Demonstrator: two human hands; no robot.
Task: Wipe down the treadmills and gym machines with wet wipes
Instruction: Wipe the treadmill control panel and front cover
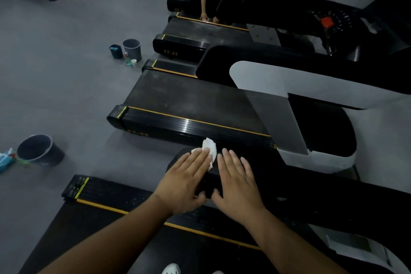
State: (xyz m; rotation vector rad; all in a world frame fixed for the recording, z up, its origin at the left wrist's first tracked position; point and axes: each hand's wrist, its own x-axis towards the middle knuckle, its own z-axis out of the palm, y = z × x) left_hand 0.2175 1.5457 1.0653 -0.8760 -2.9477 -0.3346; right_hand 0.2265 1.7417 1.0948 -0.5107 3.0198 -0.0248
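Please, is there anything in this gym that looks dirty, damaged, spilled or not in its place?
Nothing looks damaged or spilled. Only the treadmill belt ahead looks odd: pale dusty smears cover it. A blue packet lies on the floor beside the near bin.

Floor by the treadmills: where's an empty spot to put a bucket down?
The grey floor between the near bin and the far bins, left of the treadmill ends, is bare. Crowded: beside the far bins, with a bottle and cup.
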